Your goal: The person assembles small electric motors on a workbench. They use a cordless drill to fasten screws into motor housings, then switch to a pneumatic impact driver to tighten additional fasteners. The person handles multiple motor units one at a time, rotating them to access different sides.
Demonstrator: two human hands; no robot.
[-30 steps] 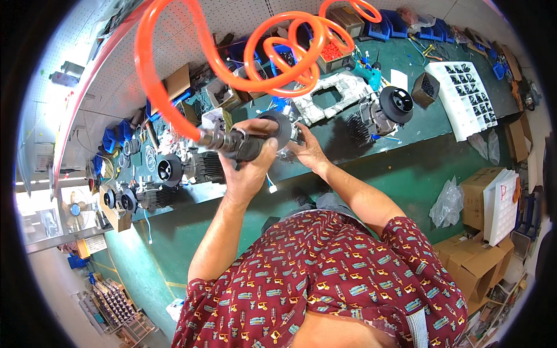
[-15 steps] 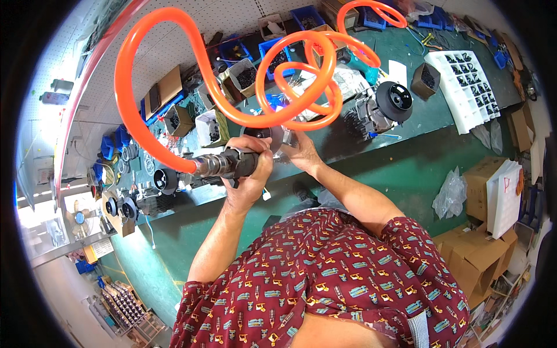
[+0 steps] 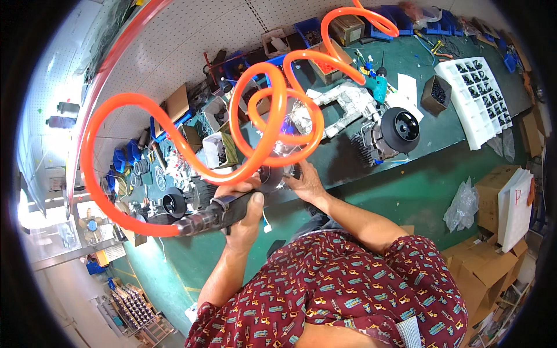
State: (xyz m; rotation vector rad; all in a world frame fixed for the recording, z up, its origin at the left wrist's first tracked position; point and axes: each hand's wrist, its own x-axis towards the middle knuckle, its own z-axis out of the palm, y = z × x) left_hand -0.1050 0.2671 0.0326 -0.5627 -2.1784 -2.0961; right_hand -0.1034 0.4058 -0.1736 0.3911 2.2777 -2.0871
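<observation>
My left hand (image 3: 242,223) is wrapped round a black pneumatic hand tool (image 3: 216,214), its rear end joined to a coiled orange air hose (image 3: 136,226). The tool's front reaches toward a blower unit with a dark round housing (image 3: 270,178) at the bench's near edge. Against that unit's right side, the fingers of my right hand (image 3: 311,184) are closed on its metal part. Hose loops and my left hand cover much of the unit, and the tool's tip is hidden. Another blower with a black round fan housing (image 3: 400,130) stands farther right.
More blower units (image 3: 174,203) line the bench at left. Small parts bins (image 3: 219,149), a white foam block (image 3: 354,104) and a teal power screwdriver (image 3: 377,87) lie behind. A white tray of black parts (image 3: 476,101) is at right; cardboard boxes (image 3: 487,261) stand on the floor.
My left hand and the tool have moved lower in view, with the tool's hose end tilted down and left. The hose loops have shifted left. The whole view has shifted slightly.
</observation>
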